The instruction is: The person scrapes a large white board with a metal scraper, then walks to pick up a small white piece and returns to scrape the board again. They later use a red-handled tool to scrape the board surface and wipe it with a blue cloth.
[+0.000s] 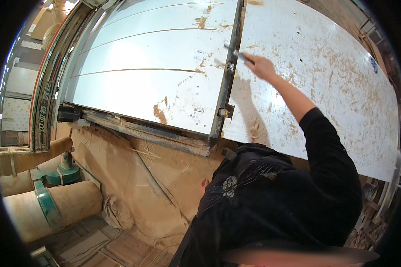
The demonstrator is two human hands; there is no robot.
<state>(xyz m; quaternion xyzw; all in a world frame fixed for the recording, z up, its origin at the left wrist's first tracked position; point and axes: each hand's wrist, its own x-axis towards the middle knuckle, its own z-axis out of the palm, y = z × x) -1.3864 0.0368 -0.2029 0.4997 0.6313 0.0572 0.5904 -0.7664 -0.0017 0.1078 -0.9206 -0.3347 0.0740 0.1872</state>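
My right hand (260, 66) is closed around a slim, dark and metallic hand tool (241, 56), whose exact kind I cannot make out. The tool points away to the left, above the dark rail (226, 84) that runs between two pale tabletops. Close below it, a small shiny metal fitting (230, 66) sits on the rail. A second round fitting (223, 112) is nearer to me. Of my left hand (204, 182), only a little skin shows low beside my black top; its fingers are mostly hidden.
The left tabletop (142, 89) has long grooves and patches of sawdust; the right one (294, 53) is scuffed and dusty. A long machine beam (44, 89) stands at the left. Below it are a large duct (71, 200) and a green clamp (47, 204). Sawdust covers the floor (138, 164).
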